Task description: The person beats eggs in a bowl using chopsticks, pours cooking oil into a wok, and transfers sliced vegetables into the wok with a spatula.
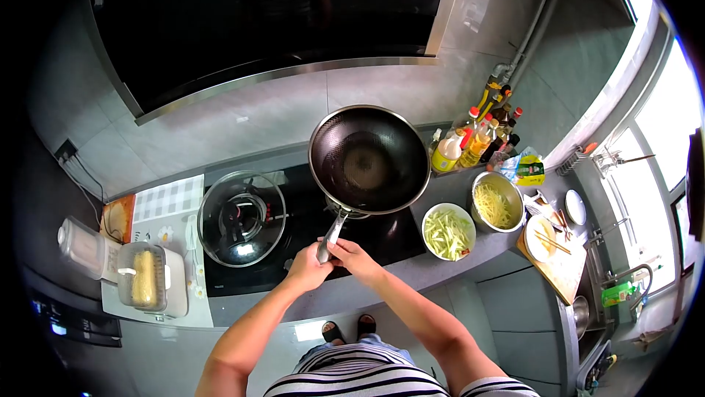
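Observation:
A dark wok (367, 154) with a textured inner wall sits over the right side of the black hob (308, 191), its metal handle pointing toward me. Both hands are at that handle. My left hand (308, 268) is closed around its end, and my right hand (352, 259) grips it from the other side. No food shows inside the wok. To the left, a glass lid (242, 218) with a steel rim lies over the other burner. On the right stand a white bowl of pale green strips (448, 232) and a metal pot of yellow shreds (493, 204).
Several sauce and oil bottles (481, 136) stand against the back wall. A cutting board (575, 272) with a plate and chopsticks (552, 243) lies beside the sink at right. Left of the hob is a clear container (145, 279). A dark range hood (272, 15) overhangs the hob.

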`<state>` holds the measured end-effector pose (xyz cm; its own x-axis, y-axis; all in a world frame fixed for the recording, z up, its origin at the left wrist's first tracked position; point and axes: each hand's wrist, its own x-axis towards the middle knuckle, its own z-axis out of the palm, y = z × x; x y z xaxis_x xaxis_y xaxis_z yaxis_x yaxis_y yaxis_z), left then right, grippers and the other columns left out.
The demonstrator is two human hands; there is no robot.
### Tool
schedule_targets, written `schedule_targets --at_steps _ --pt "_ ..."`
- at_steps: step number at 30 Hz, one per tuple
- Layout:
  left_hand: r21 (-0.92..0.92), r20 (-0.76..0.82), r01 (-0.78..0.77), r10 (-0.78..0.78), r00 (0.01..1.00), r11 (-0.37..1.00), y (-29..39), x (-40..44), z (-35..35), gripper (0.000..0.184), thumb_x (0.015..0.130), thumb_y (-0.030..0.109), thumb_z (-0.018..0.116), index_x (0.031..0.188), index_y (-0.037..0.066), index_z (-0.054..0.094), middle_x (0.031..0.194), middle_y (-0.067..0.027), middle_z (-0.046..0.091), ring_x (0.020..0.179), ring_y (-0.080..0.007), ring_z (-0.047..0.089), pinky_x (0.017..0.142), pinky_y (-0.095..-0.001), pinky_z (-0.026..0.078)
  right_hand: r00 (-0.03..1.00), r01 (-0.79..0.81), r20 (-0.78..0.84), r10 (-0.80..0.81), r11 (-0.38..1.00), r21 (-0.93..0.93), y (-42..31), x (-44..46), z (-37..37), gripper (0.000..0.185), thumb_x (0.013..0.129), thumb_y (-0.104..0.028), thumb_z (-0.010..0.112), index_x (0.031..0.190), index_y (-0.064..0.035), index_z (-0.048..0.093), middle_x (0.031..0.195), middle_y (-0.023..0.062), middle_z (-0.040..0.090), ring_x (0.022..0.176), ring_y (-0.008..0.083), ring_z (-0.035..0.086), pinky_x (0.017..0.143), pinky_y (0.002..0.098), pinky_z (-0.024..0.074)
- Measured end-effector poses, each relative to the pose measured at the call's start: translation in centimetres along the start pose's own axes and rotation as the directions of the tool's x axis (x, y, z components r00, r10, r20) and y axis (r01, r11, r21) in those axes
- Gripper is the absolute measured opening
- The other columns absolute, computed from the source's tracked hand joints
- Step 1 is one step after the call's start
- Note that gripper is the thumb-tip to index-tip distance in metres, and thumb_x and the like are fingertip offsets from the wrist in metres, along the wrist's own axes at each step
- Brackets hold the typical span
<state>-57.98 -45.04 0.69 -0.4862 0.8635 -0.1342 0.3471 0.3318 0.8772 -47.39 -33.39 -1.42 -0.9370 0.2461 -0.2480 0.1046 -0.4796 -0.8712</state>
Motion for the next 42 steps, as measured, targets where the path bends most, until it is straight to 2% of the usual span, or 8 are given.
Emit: schedule_targets --at_steps 9,15,24,30,33,36,37,42 --pt "-0.252 0.131 0.254 -0.227 0.965 0.934 1.0 -0.5 -0.5 0.025 0.074 0.005 0.060 0.098 0.000 0.058 0.071 -0.0044 0.058 0.058 -0.0129 0.055 0.051 -0.0282 0.044 0.999 -0.019 0.038 0.017 0.998 0.052 -0.3 0.3 -0.2 0.036 0.097 -0.029 0.050 0.125 -0.0055 0.053 0.107 0.0026 0.060 0.099 0.0117 0.056 0.087 0.0290 0.0462" --pt "-0.409 0.170 0.285 -0.234 0.957 0.867 0.9 -2.2 -0.2 0.024 0.075 0.001 0.058 0.100 0.003 0.057 0.073 -0.0021 0.056 0.054 -0.0087 0.050 0.047 -0.0239 0.040 0.997 -0.026 0.072 0.024 0.999 0.022 0.2 -0.3 0.2 0.031 0.096 -0.027 0.053 0.118 -0.0051 0.055 0.100 0.0028 0.062 0.090 0.0114 0.058 0.081 0.0276 0.0485" --pt "-0.378 0.078 0.170 -0.152 0.985 0.910 -0.3 -4.0 2.1 0.027 0.076 0.001 0.057 0.104 0.004 0.056 0.076 -0.0009 0.057 0.056 -0.0071 0.051 0.047 -0.0227 0.040 0.996 -0.013 0.090 0.018 0.998 -0.061 0.8 -2.1 0.2 0.028 0.096 -0.026 0.053 0.115 -0.0055 0.056 0.097 0.0020 0.061 0.087 0.0108 0.058 0.078 0.0274 0.0486" --pt "-0.168 -0.071 -0.018 0.006 0.997 0.986 -0.3 -2.9 2.3 0.025 0.075 0.002 0.059 0.100 0.001 0.057 0.078 -0.0031 0.060 0.064 -0.0111 0.055 0.055 -0.0263 0.044 0.997 -0.006 0.078 0.008 1.000 -0.028 -0.7 -2.5 0.3 0.029 0.097 -0.025 0.051 0.119 -0.0056 0.054 0.101 0.0015 0.060 0.092 0.0109 0.056 0.081 0.0278 0.0477" --pt "-0.034 -0.061 0.029 -0.031 0.998 0.999 2.3 -2.8 0.8 0.024 0.074 0.004 0.061 0.098 -0.001 0.057 0.076 -0.0048 0.060 0.067 -0.0130 0.057 0.059 -0.0274 0.045 0.998 0.006 0.070 -0.005 1.000 -0.021 -1.4 -1.9 0.2 0.029 0.097 -0.024 0.051 0.119 -0.0060 0.055 0.103 0.0015 0.060 0.094 0.0110 0.056 0.083 0.0279 0.0470" --pt "-0.006 -0.019 0.105 -0.105 0.994 0.994 2.9 -2.0 -0.1 0.031 0.073 0.008 0.062 0.101 -0.002 0.057 0.083 -0.0167 0.064 0.077 -0.0269 0.064 0.068 -0.0360 0.049 0.998 -0.007 0.060 0.007 1.000 0.003 -1.5 -1.2 0.0 0.029 0.097 -0.025 0.050 0.119 -0.0063 0.055 0.104 0.0017 0.060 0.094 0.0109 0.056 0.085 0.0278 0.0466" --pt "-0.066 -0.018 0.114 -0.116 0.993 0.991 2.9 -1.7 -0.2 0.021 0.073 0.005 0.061 0.093 0.000 0.057 0.069 -0.0049 0.057 0.057 -0.0123 0.055 0.050 -0.0278 0.043 0.998 -0.009 0.063 0.008 1.000 0.015 -1.7 -1.0 0.1 0.029 0.097 -0.025 0.049 0.119 -0.0062 0.055 0.104 0.0017 0.060 0.094 0.0108 0.056 0.085 0.0278 0.0466" --pt "-0.203 0.114 0.296 -0.278 0.954 0.933 4.1 -1.3 -1.7 0.015 0.073 0.005 0.061 0.087 0.001 0.056 0.066 -0.0021 0.054 0.052 -0.0111 0.050 0.047 -0.0261 0.040 0.999 -0.014 0.045 0.013 0.999 0.036 -1.8 -0.2 0.3 0.022 0.095 -0.030 0.054 0.100 -0.0086 0.061 0.093 -0.0012 0.061 0.084 0.0079 0.056 0.078 0.0239 0.0452"
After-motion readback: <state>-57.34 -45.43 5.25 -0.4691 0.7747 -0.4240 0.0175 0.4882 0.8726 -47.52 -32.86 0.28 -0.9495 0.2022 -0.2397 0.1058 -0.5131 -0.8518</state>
